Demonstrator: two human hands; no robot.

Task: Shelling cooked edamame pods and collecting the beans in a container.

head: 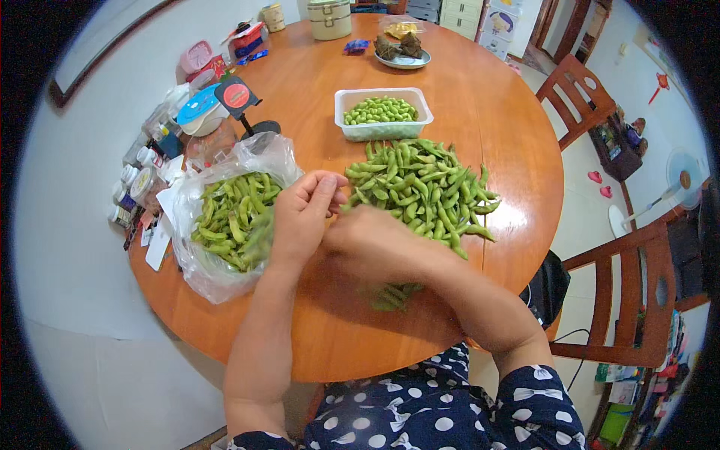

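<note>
My left hand (304,216) is raised over the table with its thumb pressed to curled fingers; whether a pod is between them cannot be seen. Close beside it, my right hand (365,239) is blurred, its fingers hidden behind the knuckles. A pile of green edamame pods (422,185) lies on the wood just beyond my right hand. To the left, a clear plastic bag (216,284) holds more pods (239,216). Shelled green beans (382,111) fill part of a white plastic tub (383,133) behind the pile. Some green pods (396,296) show beneath my right forearm.
On the round wooden table (337,349) stand a black phone stand (242,107), a blue-lidded container (199,104) and several jars (132,185) by the wall. Farther back are a plate (403,63) of leaf-wrapped dumplings (399,48) and a food carrier (329,21). Wooden chairs (613,298) flank the right.
</note>
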